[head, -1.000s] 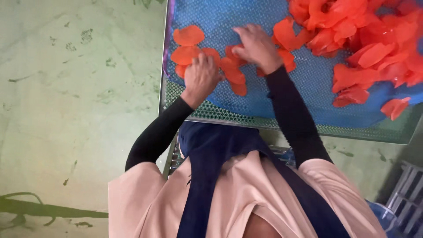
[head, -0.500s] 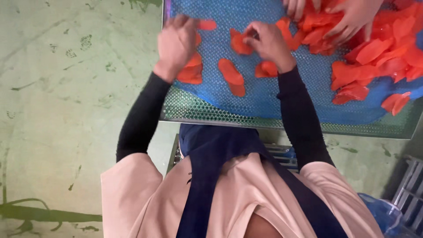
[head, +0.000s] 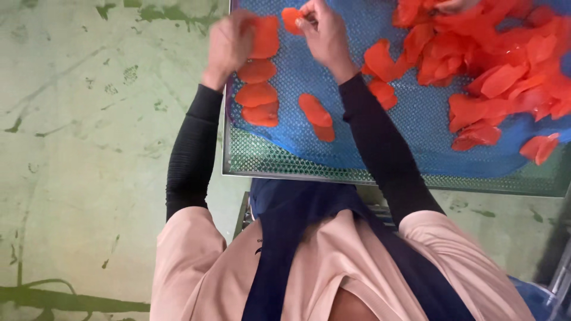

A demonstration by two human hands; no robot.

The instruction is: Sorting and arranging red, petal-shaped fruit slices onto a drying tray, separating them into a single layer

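Observation:
A metal mesh tray (head: 279,167) lined with blue netting carries many orange-red fruit slices. My left hand (head: 229,41) is at the tray's left edge, fingers on a slice (head: 264,35) that heads a column of slices (head: 257,95). My right hand (head: 321,30) is raised over the blue netting and pinches a small slice (head: 291,18) between its fingertips. Two more slices (head: 315,113) lie below it. A thick heap of slices (head: 499,65) fills the tray's right side.
The tray stands above a pale green painted floor (head: 89,148) with worn marks. A metal frame (head: 244,214) shows under the tray. A blue container's edge (head: 535,297) sits at lower right. Another person's hand (head: 452,5) shows at the top over the heap.
Both hands have moved up the tray. The left went from the lower slices to the top of the column. The right lifted a small slice away from the middle.

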